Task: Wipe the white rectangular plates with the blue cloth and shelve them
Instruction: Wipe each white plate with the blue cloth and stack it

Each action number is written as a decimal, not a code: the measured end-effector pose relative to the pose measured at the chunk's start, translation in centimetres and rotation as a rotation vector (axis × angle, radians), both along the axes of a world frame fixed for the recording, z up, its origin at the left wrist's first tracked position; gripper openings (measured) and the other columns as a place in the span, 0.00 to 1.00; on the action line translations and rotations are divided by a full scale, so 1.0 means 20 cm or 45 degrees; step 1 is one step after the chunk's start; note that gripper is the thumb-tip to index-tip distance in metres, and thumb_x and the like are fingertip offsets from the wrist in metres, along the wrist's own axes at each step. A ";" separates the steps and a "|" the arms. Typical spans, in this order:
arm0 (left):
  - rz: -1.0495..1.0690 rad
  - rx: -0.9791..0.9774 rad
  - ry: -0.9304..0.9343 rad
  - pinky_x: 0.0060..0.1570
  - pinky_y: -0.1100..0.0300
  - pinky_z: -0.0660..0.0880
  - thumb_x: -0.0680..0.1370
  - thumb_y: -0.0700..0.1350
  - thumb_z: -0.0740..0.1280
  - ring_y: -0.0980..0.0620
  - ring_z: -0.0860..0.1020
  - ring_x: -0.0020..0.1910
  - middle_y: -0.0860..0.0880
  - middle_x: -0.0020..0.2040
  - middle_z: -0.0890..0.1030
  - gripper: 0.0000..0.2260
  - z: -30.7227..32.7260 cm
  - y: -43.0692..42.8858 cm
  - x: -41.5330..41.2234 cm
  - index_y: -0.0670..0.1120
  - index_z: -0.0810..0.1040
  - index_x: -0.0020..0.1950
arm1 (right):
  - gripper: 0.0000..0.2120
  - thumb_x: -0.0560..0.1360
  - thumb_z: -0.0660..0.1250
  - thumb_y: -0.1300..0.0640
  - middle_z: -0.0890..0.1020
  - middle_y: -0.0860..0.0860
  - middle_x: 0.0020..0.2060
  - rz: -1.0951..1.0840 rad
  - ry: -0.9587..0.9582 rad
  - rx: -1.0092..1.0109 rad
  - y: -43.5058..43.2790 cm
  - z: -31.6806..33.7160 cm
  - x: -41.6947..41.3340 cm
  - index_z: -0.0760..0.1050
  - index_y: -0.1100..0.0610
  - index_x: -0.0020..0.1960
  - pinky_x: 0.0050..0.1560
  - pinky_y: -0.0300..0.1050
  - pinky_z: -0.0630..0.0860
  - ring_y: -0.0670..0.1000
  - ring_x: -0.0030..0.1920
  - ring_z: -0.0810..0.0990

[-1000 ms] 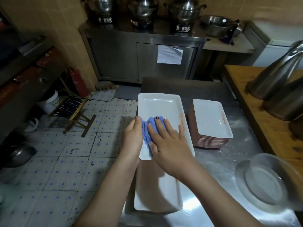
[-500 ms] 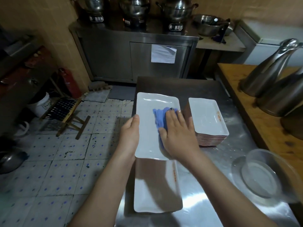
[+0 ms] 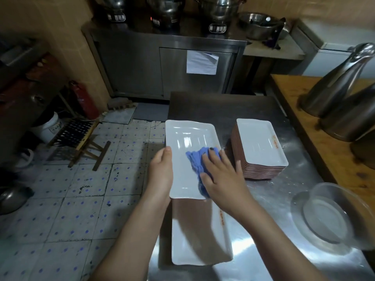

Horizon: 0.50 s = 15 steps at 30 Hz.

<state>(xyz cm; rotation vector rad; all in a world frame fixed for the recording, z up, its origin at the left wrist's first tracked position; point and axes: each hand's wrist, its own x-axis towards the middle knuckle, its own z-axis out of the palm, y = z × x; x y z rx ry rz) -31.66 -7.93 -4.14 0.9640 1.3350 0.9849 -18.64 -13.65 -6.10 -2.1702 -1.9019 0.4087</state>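
Under flat R hand (image 3: 221, 176), blue cloth (image 3: 194, 159) half hidden — L hand (image 3: 160, 173) grips plate (image 3: 189, 136) edge

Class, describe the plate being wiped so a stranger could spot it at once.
Find the steel table. At its left edge are two long white plates; take the farther plate. It alone has the blue cloth on it, under the right hand.

I'm looking into a working restaurant kitchen: big steel pots (image 3: 220, 9) on a steel cabinet (image 3: 132, 67), a steel worktable (image 3: 274, 199) bearing a stack of plates (image 3: 261, 147), a fire extinguisher (image 3: 86, 102), and a worn tiled floor (image 3: 81, 189).
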 end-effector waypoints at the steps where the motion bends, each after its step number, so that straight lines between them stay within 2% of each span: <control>1: 0.005 -0.009 0.006 0.44 0.54 0.76 0.82 0.49 0.56 0.47 0.80 0.41 0.47 0.42 0.82 0.12 -0.01 0.00 -0.01 0.49 0.76 0.45 | 0.22 0.82 0.48 0.50 0.50 0.44 0.77 -0.034 0.168 -0.013 -0.01 0.00 -0.01 0.56 0.48 0.76 0.72 0.56 0.38 0.45 0.76 0.42; 3: 0.001 -0.025 0.009 0.44 0.54 0.77 0.82 0.49 0.55 0.48 0.80 0.40 0.48 0.42 0.81 0.11 -0.03 0.00 -0.01 0.50 0.76 0.47 | 0.20 0.82 0.49 0.52 0.54 0.44 0.76 -0.163 0.438 0.027 0.01 -0.01 0.00 0.64 0.49 0.73 0.72 0.52 0.39 0.44 0.76 0.45; 6: 0.006 0.003 0.009 0.40 0.58 0.77 0.82 0.49 0.55 0.53 0.80 0.38 0.51 0.41 0.81 0.12 -0.06 0.00 0.00 0.53 0.75 0.42 | 0.19 0.81 0.56 0.55 0.57 0.45 0.76 -0.201 0.336 0.151 0.05 -0.04 -0.01 0.68 0.51 0.71 0.72 0.49 0.45 0.49 0.76 0.50; 10: 0.014 0.065 0.028 0.40 0.59 0.76 0.82 0.49 0.55 0.55 0.80 0.39 0.53 0.41 0.81 0.13 -0.07 -0.01 0.00 0.54 0.75 0.41 | 0.20 0.79 0.61 0.55 0.53 0.49 0.77 -0.353 0.427 0.285 0.07 -0.07 -0.01 0.68 0.52 0.71 0.66 0.35 0.54 0.50 0.74 0.57; 12: 0.018 0.075 0.033 0.37 0.61 0.76 0.82 0.49 0.56 0.56 0.80 0.38 0.54 0.41 0.81 0.13 -0.08 -0.03 -0.01 0.54 0.75 0.41 | 0.20 0.79 0.62 0.55 0.61 0.53 0.74 -0.424 0.436 0.292 0.08 -0.08 0.00 0.68 0.53 0.71 0.59 0.33 0.59 0.52 0.71 0.64; 14: 0.025 0.073 0.033 0.38 0.61 0.75 0.82 0.48 0.56 0.55 0.79 0.39 0.54 0.41 0.81 0.12 -0.09 -0.05 -0.01 0.53 0.75 0.41 | 0.17 0.78 0.64 0.57 0.75 0.56 0.63 -0.422 0.357 0.379 0.07 -0.08 -0.01 0.73 0.58 0.66 0.51 0.37 0.65 0.55 0.60 0.74; 15: 0.027 0.066 0.029 0.40 0.60 0.75 0.82 0.48 0.56 0.54 0.79 0.40 0.54 0.41 0.81 0.12 -0.09 -0.07 -0.02 0.53 0.75 0.41 | 0.14 0.77 0.65 0.59 0.78 0.57 0.56 -0.409 0.315 0.448 0.06 -0.08 -0.02 0.75 0.60 0.62 0.47 0.41 0.67 0.57 0.54 0.76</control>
